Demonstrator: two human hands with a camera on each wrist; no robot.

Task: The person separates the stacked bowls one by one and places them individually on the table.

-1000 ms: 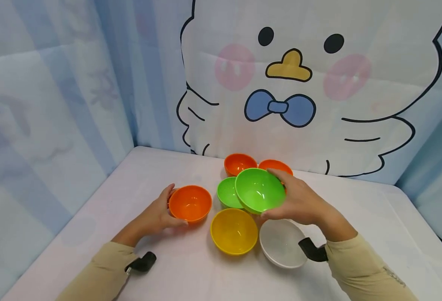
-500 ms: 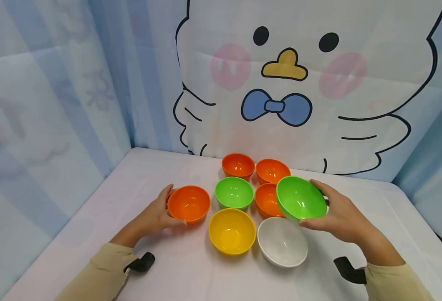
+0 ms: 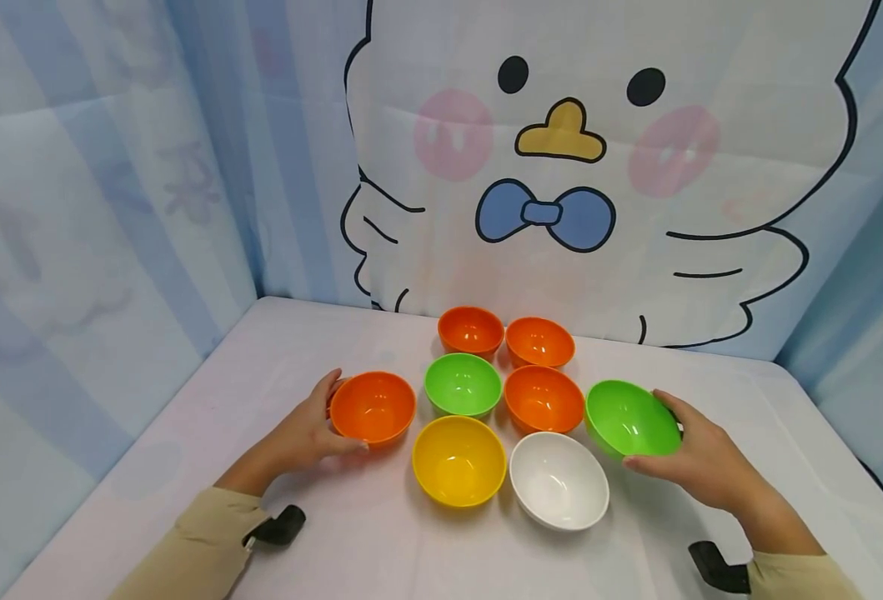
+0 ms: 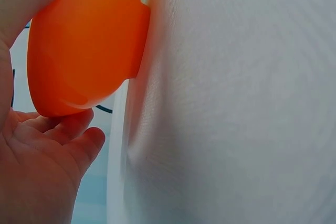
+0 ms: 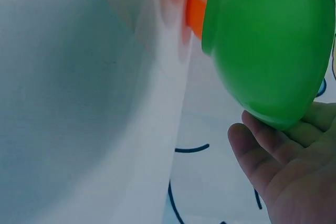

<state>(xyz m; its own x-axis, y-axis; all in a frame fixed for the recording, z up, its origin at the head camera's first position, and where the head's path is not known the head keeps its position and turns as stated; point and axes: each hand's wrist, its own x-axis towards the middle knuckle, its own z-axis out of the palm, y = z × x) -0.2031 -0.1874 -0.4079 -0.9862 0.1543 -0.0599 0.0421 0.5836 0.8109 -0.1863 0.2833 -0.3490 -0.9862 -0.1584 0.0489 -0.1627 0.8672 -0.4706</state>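
My left hand (image 3: pixel 312 431) grips an orange bowl (image 3: pixel 373 408) at the left of the group, thumb on its near rim and fingers on its far side. In the left wrist view that bowl's base (image 4: pixel 137 43) is right at the white cloth. On the right, my right hand (image 3: pixel 711 458) holds a green bowl (image 3: pixel 631 419) by its rim, the bowl tilted a little. Its base (image 5: pixel 209 19) shows a small gap from the cloth in the right wrist view. Left of this bowl are another orange bowl (image 3: pixel 543 400) and a white bowl (image 3: pixel 559 481).
A second green bowl (image 3: pixel 463 385) and a yellow bowl (image 3: pixel 459 461) stand between the hands. Two orange bowls, one left (image 3: pixel 470 332) and one right (image 3: pixel 539 342), sit behind, near the table's back edge. A printed curtain (image 3: pixel 306 167) hangs behind the white table (image 3: pixel 366 533).
My right hand has carried the green bowl rightward and down from above the middle bowls, uncovering an orange and a green bowl. My left hand stays on its orange bowl.
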